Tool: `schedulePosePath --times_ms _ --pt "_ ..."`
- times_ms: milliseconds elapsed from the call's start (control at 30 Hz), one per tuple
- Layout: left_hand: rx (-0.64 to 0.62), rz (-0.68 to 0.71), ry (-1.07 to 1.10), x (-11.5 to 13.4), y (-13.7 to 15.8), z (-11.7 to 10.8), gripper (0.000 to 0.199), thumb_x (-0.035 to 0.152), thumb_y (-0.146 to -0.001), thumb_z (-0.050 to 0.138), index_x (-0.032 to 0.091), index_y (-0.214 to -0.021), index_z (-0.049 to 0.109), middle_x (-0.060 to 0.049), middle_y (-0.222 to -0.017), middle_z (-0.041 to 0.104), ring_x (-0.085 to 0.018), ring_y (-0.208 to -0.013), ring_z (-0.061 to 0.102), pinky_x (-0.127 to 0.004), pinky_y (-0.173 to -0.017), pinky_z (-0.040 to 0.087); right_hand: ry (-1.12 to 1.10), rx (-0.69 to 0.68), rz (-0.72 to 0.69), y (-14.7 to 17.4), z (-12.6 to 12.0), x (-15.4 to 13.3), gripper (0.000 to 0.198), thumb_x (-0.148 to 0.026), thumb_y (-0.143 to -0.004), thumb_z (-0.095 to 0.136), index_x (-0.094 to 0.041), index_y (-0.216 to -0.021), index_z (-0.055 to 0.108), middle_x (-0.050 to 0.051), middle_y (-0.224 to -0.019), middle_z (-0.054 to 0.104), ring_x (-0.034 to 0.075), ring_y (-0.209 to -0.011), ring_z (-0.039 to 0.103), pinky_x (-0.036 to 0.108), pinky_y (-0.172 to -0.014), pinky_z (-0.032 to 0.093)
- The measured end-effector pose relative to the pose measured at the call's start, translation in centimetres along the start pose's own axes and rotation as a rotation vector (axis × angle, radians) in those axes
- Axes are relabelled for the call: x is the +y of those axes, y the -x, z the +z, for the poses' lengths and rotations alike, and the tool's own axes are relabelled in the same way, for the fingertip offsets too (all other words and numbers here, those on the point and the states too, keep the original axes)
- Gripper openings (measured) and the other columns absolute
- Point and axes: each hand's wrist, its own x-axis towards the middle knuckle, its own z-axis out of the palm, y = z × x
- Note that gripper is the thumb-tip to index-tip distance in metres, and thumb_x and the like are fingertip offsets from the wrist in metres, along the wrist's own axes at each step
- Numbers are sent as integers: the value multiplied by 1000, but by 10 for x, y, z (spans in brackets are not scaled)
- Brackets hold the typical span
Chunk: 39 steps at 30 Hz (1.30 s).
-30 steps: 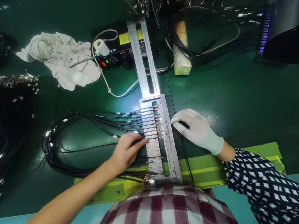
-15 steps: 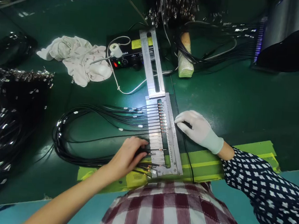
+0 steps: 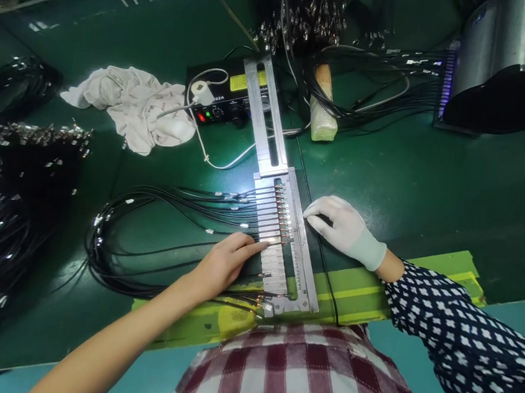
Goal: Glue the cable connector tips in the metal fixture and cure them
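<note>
My left hand (image 3: 228,260), bare, is closed on a thin black cable (image 3: 202,243), fingertips pressing its end down at the slotted metal fixture (image 3: 270,264). Above those fingers, several cables lie side by side in the slots, their stripped, coppery ends (image 3: 281,204) in the fixture's long opening. Loose cable ends (image 3: 261,299) lie at its near end, below my hand. On the other side, my right hand (image 3: 344,230), in a white glove, has thumb and fingers drawn together at the fixture's right edge. The cables loop back in a black bundle (image 3: 98,256) on the left.
A slotted metal bar (image 3: 256,114) extends from the fixture's far end over a black control box (image 3: 214,111). White cloth (image 3: 137,108) lies left of it, a wrapped block (image 3: 323,113) right. A metal machine (image 3: 495,63) stands far right; heaped cables (image 3: 10,219) lie far left.
My left hand has moved up along the fixture from the lower slots, bringing a cable to the slots just below the filled ones. My right hand stays at the edge.
</note>
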Motion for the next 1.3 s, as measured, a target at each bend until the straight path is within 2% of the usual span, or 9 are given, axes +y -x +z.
schedulePosePath --times_ms 300,400,533,733,867,1000,1100,1200,1300 --pt "-54 -11 41 0 -15 -7 41 6 -95 38 18 -131 53 -8 -102 61 -15 -90 56 -26 -80 50 4 -5 4 -2 0 2 15 -24 -98 53 -23 -95 68 1 -99 69 22 -94 59 40 -88 44" --pt "13 31 -24 3 -10 -1 38 6 -95 41 16 -129 55 -9 -105 59 -16 -94 55 -27 -81 49 6 -7 7 -1 0 2 15 -24 -98 53 -23 -96 68 1 -100 69 22 -94 59 39 -88 43" --pt "146 3 -300 8 7 15 44 6 -95 42 19 -135 54 -11 -105 57 -19 -94 51 -32 -81 45 7 -5 8 -2 0 2 15 -25 -98 53 -23 -95 68 1 -100 70 22 -94 59 39 -89 43" --pt "64 -53 -207 13 12 14 45 10 -97 40 17 -141 46 -8 -97 61 -17 -83 51 -29 -74 43 18 11 13 -2 0 0 17 -24 -97 52 -23 -94 69 2 -100 70 23 -95 60 41 -90 44" --pt "37 -202 -63 24 22 -1 27 21 -97 52 18 -123 53 -6 -101 62 -18 -93 55 -32 -82 44 9 5 -49 8 0 -3 17 -24 -98 51 -23 -97 68 3 -107 70 23 -101 60 43 -94 44" --pt "-38 -329 11 30 42 -1 6 23 -95 56 19 -98 58 -6 -99 59 -18 -94 54 -32 -82 46 25 21 -43 12 1 -4 16 -24 -98 51 -24 -97 68 2 -107 70 24 -102 60 43 -94 44" --pt "120 -330 70 28 45 0 5 17 -95 55 19 -96 58 -4 -95 60 -16 -92 55 -28 -82 48 16 20 -25 9 1 -4 16 -23 -97 52 -24 -96 68 2 -104 70 24 -99 61 43 -93 44" --pt "303 -249 58 27 34 -1 15 10 -92 57 18 -104 61 -4 -96 62 -13 -93 58 -25 -83 49 12 20 -29 7 1 -4 16 -23 -97 52 -24 -96 68 2 -103 70 23 -98 60 42 -92 44" --pt "286 -136 14 25 17 -2 21 8 -92 57 16 -110 63 -5 -95 62 -12 -89 59 -22 -79 50 15 26 -32 8 1 -4 16 -22 -97 53 -23 -96 68 2 -103 70 23 -97 60 41 -91 44"
